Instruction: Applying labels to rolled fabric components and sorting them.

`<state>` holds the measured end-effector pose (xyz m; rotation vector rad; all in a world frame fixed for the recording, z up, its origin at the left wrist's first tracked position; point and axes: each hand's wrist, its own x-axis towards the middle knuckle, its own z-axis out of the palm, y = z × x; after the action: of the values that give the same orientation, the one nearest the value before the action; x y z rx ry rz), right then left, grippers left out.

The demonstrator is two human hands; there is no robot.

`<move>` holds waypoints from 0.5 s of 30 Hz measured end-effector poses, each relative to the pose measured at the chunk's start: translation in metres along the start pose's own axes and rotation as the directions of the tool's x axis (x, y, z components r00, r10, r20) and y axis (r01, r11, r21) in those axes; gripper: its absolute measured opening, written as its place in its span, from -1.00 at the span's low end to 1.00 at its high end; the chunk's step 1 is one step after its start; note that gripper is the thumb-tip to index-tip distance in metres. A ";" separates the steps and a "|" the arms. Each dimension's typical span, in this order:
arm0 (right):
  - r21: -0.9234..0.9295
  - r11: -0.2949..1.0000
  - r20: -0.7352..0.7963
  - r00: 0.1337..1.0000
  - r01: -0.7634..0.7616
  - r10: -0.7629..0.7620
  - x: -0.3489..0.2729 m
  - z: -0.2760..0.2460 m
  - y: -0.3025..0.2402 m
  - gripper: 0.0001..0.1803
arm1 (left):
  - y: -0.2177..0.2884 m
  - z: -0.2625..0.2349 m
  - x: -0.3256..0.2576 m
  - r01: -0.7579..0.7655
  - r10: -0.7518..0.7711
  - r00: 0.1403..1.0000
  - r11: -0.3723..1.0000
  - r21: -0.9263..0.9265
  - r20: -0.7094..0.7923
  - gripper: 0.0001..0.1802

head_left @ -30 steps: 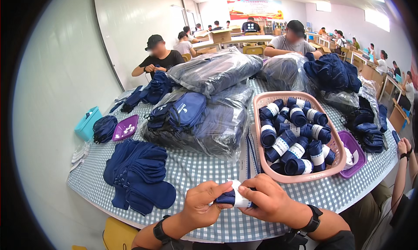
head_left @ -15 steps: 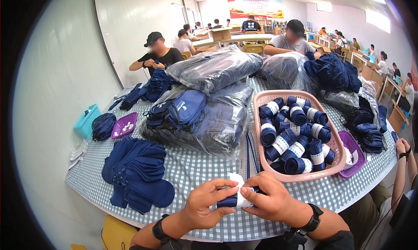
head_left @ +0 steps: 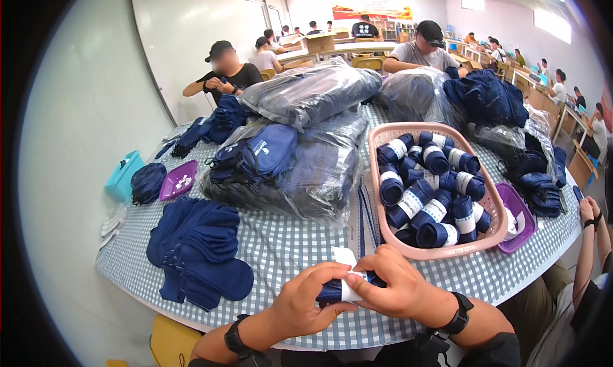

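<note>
Both hands hold one small navy cloth roll (head_left: 329, 292) above the near edge of the table. A white paper band (head_left: 345, 258) lies around its middle, with one end standing up past the roll. My left hand (head_left: 305, 298) is closed around the roll's left end. On the band and the right end, my right hand (head_left: 394, 282) presses with its thumb, its fingers curled behind. Just beyond stands a pink plastic basket (head_left: 440, 253) filled with several similar banded navy rolls (head_left: 431, 214). Left of my hands lies a fanned stack of flat navy cloth pieces (head_left: 198, 255).
Plastic-wrapped navy bundles (head_left: 313, 169) are piled mid-table, with a blue bag (head_left: 271, 148) on them. Purple trays (head_left: 177, 180) (head_left: 520, 217) hold white paper pieces. A teal bin (head_left: 124, 178) stands at the left edge. Two people work across the table; another person's hands (head_left: 590, 210) are at right.
My left fingers have closed further over the roll, and the band's upright end sits a little lower and smaller. The whole view has shifted slightly.
</note>
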<state>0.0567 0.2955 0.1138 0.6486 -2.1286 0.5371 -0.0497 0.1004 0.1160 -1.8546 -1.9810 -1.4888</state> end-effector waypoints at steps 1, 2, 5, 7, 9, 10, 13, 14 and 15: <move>-0.002 1.000 -0.006 1.000 0.003 -0.003 -0.001 0.000 0.000 -0.68 | 0.000 0.001 -0.001 0.012 -0.012 1.000 1.000 0.018 0.003 -0.34; -0.009 1.000 0.000 1.000 0.000 0.000 -0.002 0.001 -0.001 -0.67 | -0.001 0.002 -0.004 0.008 -0.008 1.000 0.996 0.085 0.005 -0.32; 0.005 1.000 -0.014 1.000 0.024 -0.024 -0.009 0.007 0.003 -0.62 | -0.010 0.005 -0.008 -0.010 0.011 1.000 0.997 0.082 -0.011 -0.29; 0.035 0.998 -0.076 0.996 0.050 -0.047 -0.014 0.016 0.006 -0.63 | -0.017 0.007 -0.012 0.004 -0.002 1.000 0.999 0.054 -0.028 -0.30; -0.006 0.998 -0.107 0.992 0.065 -0.065 -0.017 0.025 0.008 -0.66 | -0.024 0.008 -0.016 0.040 -0.040 0.999 0.998 -0.054 -0.004 -0.34; -0.007 0.998 -0.124 0.990 0.065 -0.065 -0.019 0.028 0.007 -0.68 | -0.026 0.007 -0.020 0.021 -0.021 1.000 1.000 -0.017 -0.017 -0.42; 0.033 0.996 -0.237 0.969 0.078 -0.068 -0.017 0.036 0.009 -0.73 | -0.035 0.003 -0.025 0.056 -0.057 0.997 0.998 0.027 0.050 -0.44; 0.016 0.998 -0.226 0.972 0.068 -0.062 -0.014 0.038 0.010 -0.72 | -0.040 0.002 -0.026 0.077 -0.077 0.996 0.997 -0.009 0.049 -0.45; -0.031 0.994 -0.277 0.955 0.105 -0.109 -0.012 0.038 0.011 -0.70 | -0.044 0.001 -0.028 0.111 -0.109 0.993 0.993 -0.034 0.044 -0.45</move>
<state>0.0340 0.2855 0.0807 0.6356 -1.8216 0.5181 -0.0760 0.0882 0.0721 -1.8326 -2.1215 -1.5357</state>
